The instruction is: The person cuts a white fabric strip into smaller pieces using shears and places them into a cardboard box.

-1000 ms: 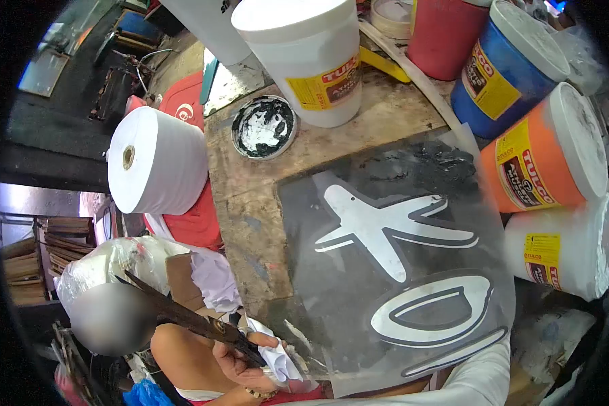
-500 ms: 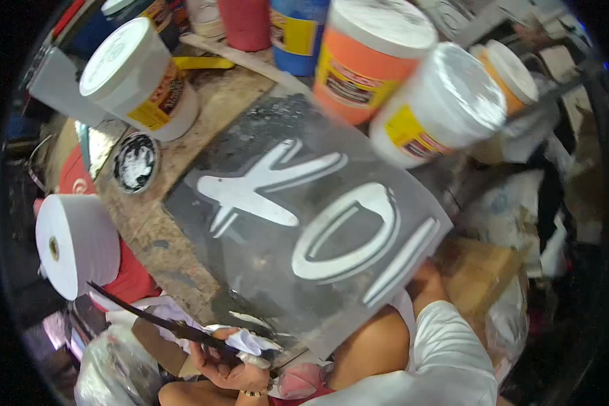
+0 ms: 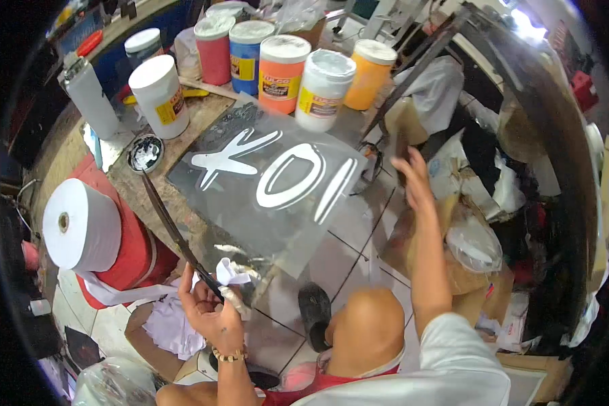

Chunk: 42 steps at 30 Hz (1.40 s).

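My left hand (image 3: 213,308) is closed around a long, thin dark strip (image 3: 172,227) with a pointed far end, and a crumpled white cloth (image 3: 231,272) sits at the same fingers. The strip's kind cannot be made out. My right hand (image 3: 418,181) is raised at the right, its thumb and fingers about a blurred dark brown piece (image 3: 402,145). Between the hands lies a translucent sheet (image 3: 287,233) with white letters (image 3: 287,177) on a dark board, overhanging the table's near edge.
White (image 3: 325,88), orange (image 3: 277,71), blue (image 3: 250,54) and red (image 3: 214,51) paint tubs line the back. An open lid with white paint (image 3: 145,154) is at the left. A white ribbon roll (image 3: 81,223) stands near the edge. Cardboard and plastic bags (image 3: 474,240) clutter the right.
The head view has shifted and widened, showing more floor. My right hand has come from beneath the sheet's right edge up to the right. My left hand still holds the strip and cloth.
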Motion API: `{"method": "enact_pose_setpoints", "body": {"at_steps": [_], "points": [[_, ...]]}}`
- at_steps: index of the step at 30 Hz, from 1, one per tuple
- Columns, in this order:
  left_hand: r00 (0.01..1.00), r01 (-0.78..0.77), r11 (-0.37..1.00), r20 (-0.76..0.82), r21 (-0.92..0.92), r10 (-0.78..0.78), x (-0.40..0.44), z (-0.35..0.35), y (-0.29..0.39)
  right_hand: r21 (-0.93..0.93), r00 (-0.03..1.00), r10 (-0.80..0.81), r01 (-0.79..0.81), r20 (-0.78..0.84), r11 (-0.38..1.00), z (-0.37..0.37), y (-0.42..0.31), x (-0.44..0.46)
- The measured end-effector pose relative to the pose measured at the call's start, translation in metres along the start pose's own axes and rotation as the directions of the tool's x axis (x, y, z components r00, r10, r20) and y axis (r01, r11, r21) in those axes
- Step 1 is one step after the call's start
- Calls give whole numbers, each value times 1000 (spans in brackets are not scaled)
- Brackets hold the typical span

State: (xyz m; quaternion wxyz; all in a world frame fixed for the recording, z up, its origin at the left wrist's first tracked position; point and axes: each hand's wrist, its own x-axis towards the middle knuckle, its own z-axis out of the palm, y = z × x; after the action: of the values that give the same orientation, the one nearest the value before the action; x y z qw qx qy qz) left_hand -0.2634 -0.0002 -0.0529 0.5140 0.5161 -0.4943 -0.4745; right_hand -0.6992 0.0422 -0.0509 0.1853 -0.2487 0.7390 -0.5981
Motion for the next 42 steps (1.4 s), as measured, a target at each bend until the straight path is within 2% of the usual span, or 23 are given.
{"method": "enact_pose_setpoints", "body": {"at_steps": [2,4,5,6,7,9,11,13,14,16,17,19,22,24,25,27,28,31,32,34,37,40,42], "points": [[1000,-21,998,19,-58,22,-10,-6,6,-232,979,-87,129,184,964,29,-40,31],[998,-56,991,15,-122,58,-19,-12,17,-210,973,-60,108,222,972,54,-32,69],[998,-58,994,34,-91,61,-22,-20,18,-492,955,-275,295,116,819,61,-23,82],[996,-62,996,53,-61,65,-25,-27,22,-740,866,-495,379,72,556,63,-27,81],[994,-84,996,67,-43,86,-28,-34,33,-732,860,-507,386,64,562,61,-29,76],[989,-126,992,83,-13,126,-28,-59,36,-182,901,-435,428,2,885,51,-29,52],[983,-117,991,138,-57,124,-32,-73,53,156,958,-152,116,242,981,48,-50,-8],[973,-112,991,193,-74,125,-31,-91,66,-13,946,-116,125,302,992,65,-88,-86],[962,-93,992,248,-89,113,-29,-99,69,-28,875,-285,321,391,947,76,-93,-113],[944,-139,989,295,-46,146,-31,-116,68,32,816,-267,293,513,956,107,-105,-164],[944,-117,991,305,-59,129,-31,-120,65,117,673,-343,358,656,926,126,-89,-171],[938,-104,986,316,-133,142,-37,-123,67,-19,450,-216,461,867,887,149,-122,-212],[954,-94,992,277,-80,112,-44,-134,59,291,162,-334,241,929,926,178,-140,-277],[956,-132,982,244,-137,162,-44,-138,48,326,-16,-358,453,934,830,192,-148,-288],[969,-121,984,201,-130,146,-46,-140,46,334,-34,-359,455,933,825,197,-146,-293],[987,-92,992,126,-88,103,-46,-146,51,340,76,-359,184,930,922,211,-137,-302],[989,-98,992,104,-81,106,-46,-152,52,351,55,-365,179,929,919,216,-132,-307],[985,-95,994,140,-56,102,-47,-163,56,337,113,-333,-14,936,942,215,-123,-317],[985,-101,993,131,-59,108,-47,-161,55,340,104,-337,-8,936,941,214,-125,-316],[980,-71,984,174,-166,100,-50,-156,59,364,144,-416,292,898,885,212,-132,-316],[979,-28,991,197,-134,54,-57,-150,67,352,153,-411,306,899,884,207,-140,-313],[970,-44,995,236,-89,64,-61,-147,73,353,105,-376,189,921,916,201,-132,-307],[967,-58,996,244,-68,73,-57,-146,63,355,132,-400,272,907,894,201,-124,-298]]}}
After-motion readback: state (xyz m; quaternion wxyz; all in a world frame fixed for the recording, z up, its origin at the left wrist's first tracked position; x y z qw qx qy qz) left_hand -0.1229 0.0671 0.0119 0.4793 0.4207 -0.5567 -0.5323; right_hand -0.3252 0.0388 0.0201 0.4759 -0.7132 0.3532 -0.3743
